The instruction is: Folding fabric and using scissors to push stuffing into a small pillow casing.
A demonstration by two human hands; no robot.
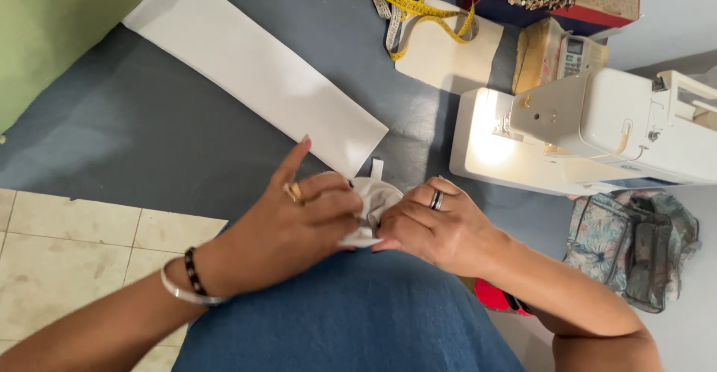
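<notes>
Both your hands pinch a small crumpled piece of white fabric (371, 206) over your blue-clad lap: your left hand (295, 226) closes on it with the index finger raised, your right hand (437, 226) pressing in from the other side. Beyond lies a long white strip (246, 62) on the blue-grey surface (134, 133). Right, a lit white sewing machine (597, 137); farthest, a yellow measuring tape (407, 6).

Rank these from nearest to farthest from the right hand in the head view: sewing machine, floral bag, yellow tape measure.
From the right hand:
1. Sewing machine, just beyond it, up and to the right.
2. Floral bag, farther right, beside the machine's base.
3. Yellow tape measure, far up near the top edge.
</notes>
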